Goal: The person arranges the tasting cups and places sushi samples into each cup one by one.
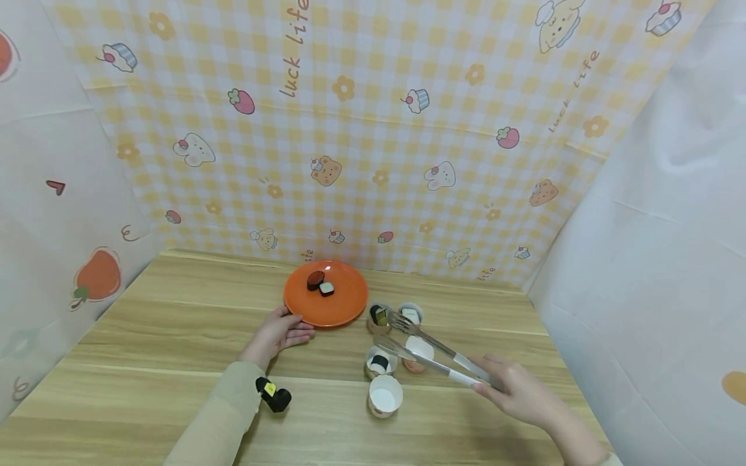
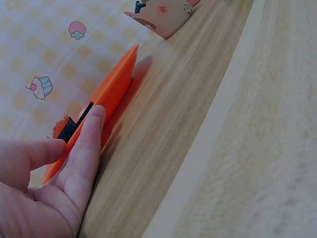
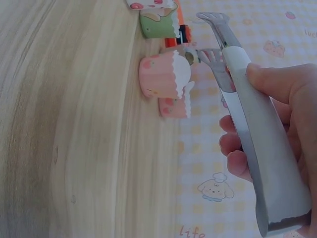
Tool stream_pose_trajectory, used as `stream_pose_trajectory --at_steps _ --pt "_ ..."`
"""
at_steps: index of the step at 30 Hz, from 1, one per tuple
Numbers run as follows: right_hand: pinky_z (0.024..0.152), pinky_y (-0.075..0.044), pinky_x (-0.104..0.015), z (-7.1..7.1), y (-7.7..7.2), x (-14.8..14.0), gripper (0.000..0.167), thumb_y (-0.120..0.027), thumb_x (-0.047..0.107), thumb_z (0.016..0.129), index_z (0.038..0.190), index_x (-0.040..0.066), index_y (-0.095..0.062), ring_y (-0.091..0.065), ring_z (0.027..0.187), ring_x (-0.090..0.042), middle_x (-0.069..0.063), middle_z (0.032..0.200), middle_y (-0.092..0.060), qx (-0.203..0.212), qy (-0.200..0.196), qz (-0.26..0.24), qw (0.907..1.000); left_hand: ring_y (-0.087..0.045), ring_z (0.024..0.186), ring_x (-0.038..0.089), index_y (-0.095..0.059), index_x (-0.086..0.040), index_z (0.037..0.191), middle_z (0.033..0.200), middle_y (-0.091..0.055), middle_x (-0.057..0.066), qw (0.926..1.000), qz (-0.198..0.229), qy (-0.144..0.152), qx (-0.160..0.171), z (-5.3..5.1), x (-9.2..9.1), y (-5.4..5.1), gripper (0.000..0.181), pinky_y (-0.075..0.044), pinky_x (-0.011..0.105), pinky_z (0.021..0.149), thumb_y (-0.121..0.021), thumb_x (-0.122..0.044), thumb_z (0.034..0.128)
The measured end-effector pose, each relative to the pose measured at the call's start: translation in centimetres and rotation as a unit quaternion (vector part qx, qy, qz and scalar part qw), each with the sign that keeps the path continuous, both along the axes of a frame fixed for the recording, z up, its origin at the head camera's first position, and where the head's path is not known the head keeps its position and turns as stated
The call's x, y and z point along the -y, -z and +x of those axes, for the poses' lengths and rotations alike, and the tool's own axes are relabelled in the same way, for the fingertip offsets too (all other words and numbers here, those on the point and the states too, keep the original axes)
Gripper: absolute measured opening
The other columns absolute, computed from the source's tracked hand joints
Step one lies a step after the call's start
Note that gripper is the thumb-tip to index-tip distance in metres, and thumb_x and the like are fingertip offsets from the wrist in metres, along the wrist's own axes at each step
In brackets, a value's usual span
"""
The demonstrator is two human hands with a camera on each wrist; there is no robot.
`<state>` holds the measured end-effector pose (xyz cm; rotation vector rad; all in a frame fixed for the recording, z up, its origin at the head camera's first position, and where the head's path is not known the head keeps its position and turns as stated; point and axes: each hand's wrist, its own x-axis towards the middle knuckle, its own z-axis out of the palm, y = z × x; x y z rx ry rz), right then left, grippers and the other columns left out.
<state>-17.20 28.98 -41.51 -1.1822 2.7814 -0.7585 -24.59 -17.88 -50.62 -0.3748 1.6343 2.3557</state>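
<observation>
My left hand (image 1: pixel 281 335) holds the near left rim of an orange plate (image 1: pixel 303 307), thumb above and fingers along the underside in the left wrist view. On the plate sit a toy sushi piece with orange-red topping (image 1: pixel 315 279) and a small white-topped roll (image 1: pixel 327 288). In my right hand (image 1: pixel 513 391) is a pair of metal tongs (image 1: pixel 434 343) with pale handles. Their tips are spread apart with nothing seen between them, above the paper cups right of the plate. The back left cup (image 1: pixel 379 328) contains dark and yellow-brown toy sushi.
Nearer stands a cup with a black-banded white piece (image 1: pixel 380 364). The back right cup (image 1: pixel 411 308) has something white inside. A pink cup (image 1: pixel 415 366) lies partly behind the tongs. The front cup (image 1: pixel 384 402) shows its white inside. A checked cloth (image 1: pixel 361 129) backs the wooden table (image 1: pixel 175 323).
</observation>
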Motion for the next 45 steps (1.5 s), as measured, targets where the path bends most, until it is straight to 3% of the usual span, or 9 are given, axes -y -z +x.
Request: stream_pose_trajectory --at_steps 7,14,21,30,41,45 --pt "0.056 -0.051 -0.022 -0.4 0.4 0.2 0.042 -0.063 0.014 0.094 0.128 -0.01 -0.052 -0.052 0.068 0.0 -0.004 0.097 -0.062 0.006 0.003 -0.02 0.9998 -0.07 0.076 0.024 -0.02 0.004 0.141 0.085 -0.068 0.016 1.0 -0.002 -0.001 0.001 0.0 0.0 0.1 0.044 -0.058 0.037 0.072 -0.04 -0.007 0.1031" --pt "0.061 -0.055 -0.028 -0.5 0.5 0.6 0.046 -0.064 0.019 0.094 0.13 -0.007 -0.052 -0.058 0.074 -0.003 -0.022 0.109 -0.063 -0.004 0.023 -0.018 0.9996 -0.07 0.076 0.025 -0.02 0.004 0.141 0.085 -0.068 0.015 1.0 -0.002 0.0 0.0 0.0 0.0 0.1 0.044 -0.058 0.037 0.072 -0.04 -0.007 0.1031" --pt "0.054 -0.049 -0.021 -1.2 0.8 1.0 0.047 -0.064 0.02 0.094 0.13 -0.007 -0.052 -0.052 0.068 -0.001 -0.009 0.099 -0.064 -0.022 0.033 -0.021 0.999 -0.07 0.077 0.025 -0.02 0.003 0.141 0.085 -0.068 0.016 1.0 -0.001 0.0 -0.001 0.0 0.1 0.1 0.044 -0.058 0.037 0.072 -0.04 -0.008 0.1033" --pt "0.051 -0.048 -0.019 -1.8 1.2 1.6 0.048 -0.067 0.008 0.09 0.134 -0.002 -0.051 -0.049 0.063 0.002 0.005 0.093 -0.057 -0.051 0.035 -0.023 0.9978 -0.07 0.077 0.024 -0.021 0.006 0.138 0.084 -0.068 0.015 0.9997 0.01 0.015 -0.019 0.5 0.1 -0.4 0.042 -0.058 0.036 0.073 -0.04 -0.007 0.1025" --pt "0.059 -0.051 -0.02 -2.3 1.1 2.3 0.046 -0.066 0.009 0.091 0.133 -0.002 -0.052 -0.055 0.073 -0.001 -0.006 0.106 -0.063 -0.103 0.048 -0.013 0.9934 -0.07 0.077 0.025 -0.024 0.003 0.137 0.085 -0.068 0.016 1.0 0.0 0.0 -0.003 0.0 0.0 0.0 0.039 -0.058 0.037 0.072 -0.04 -0.006 0.1029" --pt "0.056 -0.05 -0.019 -2.6 1.0 2.8 0.048 -0.067 0.008 0.09 0.134 0.0 -0.052 -0.053 0.069 0.0 -0.008 0.105 -0.063 -0.132 0.054 -0.01 0.9897 -0.07 0.076 0.024 -0.026 0.001 0.135 0.085 -0.068 0.016 1.0 -0.002 -0.001 0.001 0.0 0.0 0.0 0.037 -0.058 0.037 0.072 -0.041 -0.006 0.1028"
